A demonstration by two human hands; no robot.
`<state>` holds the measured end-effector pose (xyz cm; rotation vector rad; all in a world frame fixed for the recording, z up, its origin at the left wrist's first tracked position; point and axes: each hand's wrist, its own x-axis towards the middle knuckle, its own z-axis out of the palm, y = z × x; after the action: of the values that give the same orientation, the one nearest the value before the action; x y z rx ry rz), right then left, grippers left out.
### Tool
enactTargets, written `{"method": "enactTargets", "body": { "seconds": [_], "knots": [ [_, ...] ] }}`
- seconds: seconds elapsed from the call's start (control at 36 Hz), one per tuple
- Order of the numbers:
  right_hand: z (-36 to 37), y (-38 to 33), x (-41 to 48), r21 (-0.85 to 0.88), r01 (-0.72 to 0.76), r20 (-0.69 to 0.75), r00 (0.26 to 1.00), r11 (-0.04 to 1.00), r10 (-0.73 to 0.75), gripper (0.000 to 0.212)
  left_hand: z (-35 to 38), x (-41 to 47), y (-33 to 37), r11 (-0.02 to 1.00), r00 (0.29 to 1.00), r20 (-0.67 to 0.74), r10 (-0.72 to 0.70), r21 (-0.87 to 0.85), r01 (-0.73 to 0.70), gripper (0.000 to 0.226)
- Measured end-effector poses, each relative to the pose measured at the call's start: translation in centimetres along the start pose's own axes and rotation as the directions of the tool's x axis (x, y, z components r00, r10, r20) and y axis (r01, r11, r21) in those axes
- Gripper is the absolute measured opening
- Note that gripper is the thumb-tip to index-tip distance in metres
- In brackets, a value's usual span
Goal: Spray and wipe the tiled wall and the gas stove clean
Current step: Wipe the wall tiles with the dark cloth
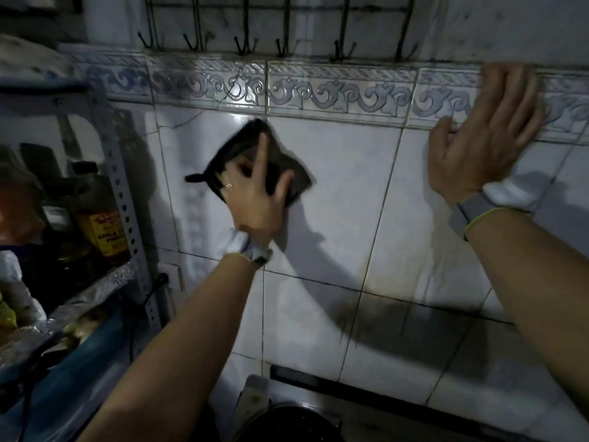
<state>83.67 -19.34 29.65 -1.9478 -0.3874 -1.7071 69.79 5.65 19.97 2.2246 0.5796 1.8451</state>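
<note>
Reference landmark: patterned border (318, 94), a horizontal strip of scroll-pattern tiles across the wall (344, 199).

Left hand (255, 196): below the border, left of centre; it holds a dark cloth (298, 181) flat against a white tile; index finger extended upward, thumb spread to the right, remaining fingers bent into the cloth; the hand and cloth are motion-blurred; top corner of the cloth lies just under the border.

Right hand (484, 132): on the border at its right end; palm flat on the wall, fingers straight and together, thumb spread to the left; it holds nothing.

Both wrists carry a white cuff; the right one also has a grey strap (468, 215).

Hook rack (280, 30): dark wire, mounted directly above the border.

Shelf unit (127, 199): perforated metal post, below the left end of the border; a vinegar bottle (105, 231) stands on it.

Far below the border, at the lower frame edge: a dark round object (293, 422); too dim to identify as part of the stove.

Tiles well below the border show dark streaks.
</note>
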Motion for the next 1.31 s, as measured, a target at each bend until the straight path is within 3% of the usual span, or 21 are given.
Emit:
{"method": "enactTargets", "body": {
  "seconds": [0.08,0.14,0.19,0.28,0.36,0.53,0.64,0.81,0.89,1.0,1.06,1.11,1.17,1.25,1.31],
  "knots": [
    [-0.1,-0.1,0.1,0.001,0.013,-0.008,1.000,1.000,-0.013,0.071,0.9,-5.7,-0.5,0.969,0.955,0.202,0.219,0.073,-0.237,0.064],
    [-0.1,0.1,0.2,0.012,0.018,-0.019,1.000,1.000,-0.018,0.069,0.5,-8.0,-2.6,0.936,0.923,0.266,0.280,0.139,-0.324,0.060],
    [-0.2,0.1,0.3,0.024,0.020,-0.008,1.000,1.000,-0.020,0.068,-0.1,-7.8,-5.3,0.941,0.940,0.272,0.207,0.206,-0.267,0.062],
    [-0.1,0.3,0.2,0.031,0.030,-0.005,1.000,0.999,-0.030,0.068,-2.0,-3.0,-8.2,0.952,0.991,0.120,0.065,0.289,-0.097,0.072],
    [0.2,0.3,0.2,0.036,0.040,-0.005,0.999,0.999,-0.040,0.068,-3.3,3.5,-8.3,0.964,0.997,-0.001,-0.082,0.253,0.080,0.075],
    [-0.4,0.6,0.4,0.064,0.035,0.028,0.999,0.997,-0.037,0.067,0.9,6.7,0.5,0.969,0.967,-0.185,-0.176,0.142,0.204,0.074],
    [-2.2,2.8,1.4,0.098,0.095,0.086,0.991,0.991,-0.104,0.064,4.4,4.0,9.7,0.993,0.990,-0.120,-0.068,0.084,0.078,0.075],
    [-3.4,4.9,1.9,0.413,0.275,0.096,0.935,0.868,-0.342,0.050,6.7,0.3,19.3,0.978,0.979,0.000,0.206,0.044,-0.206,0.073],
    [-4.9,7.9,1.7,0.451,0.181,0.088,0.965,0.874,-0.246,0.047,7.9,-1.2,24.2,0.959,0.955,0.090,0.283,-0.002,-0.284,0.074],
    [-6.3,10.5,1.0,0.482,-0.015,0.089,0.996,0.876,-0.031,0.048,9.1,-3.9,28.1,0.872,0.842,0.233,0.487,-0.082,-0.482,0.069],
    [-7.0,12.1,0.6,0.478,-0.052,0.095,0.995,0.877,0.007,0.047,10.1,-6.5,29.4,0.752,0.709,0.263,0.654,-0.127,-0.647,0.069],
    [-7.3,13.2,0.0,0.458,-0.070,0.145,0.989,0.886,0.004,0.046,11.2,-8.8,28.8,0.580,0.525,0.308,0.793,-0.119,-0.806,0.070],
    [-7.2,13.8,-0.5,0.445,-0.058,0.195,0.980,0.894,-0.034,0.046,11.7,-9.9,26.2,0.460,0.397,0.323,0.859,-0.146,-0.876,0.068],
    [-7.5,15.5,-1.7,0.399,-0.068,0.252,0.967,0.915,-0.038,0.047,10.8,-11.1,21.3,0.358,0.291,0.322,0.901,-0.171,-0.918,0.064],
    [-7.7,16.0,-2.4,0.394,-0.080,0.289,0.957,0.915,-0.041,0.047,9.6,-11.1,17.3,0.351,0.288,0.320,0.903,-0.161,-0.922,0.063]
  ]
}}
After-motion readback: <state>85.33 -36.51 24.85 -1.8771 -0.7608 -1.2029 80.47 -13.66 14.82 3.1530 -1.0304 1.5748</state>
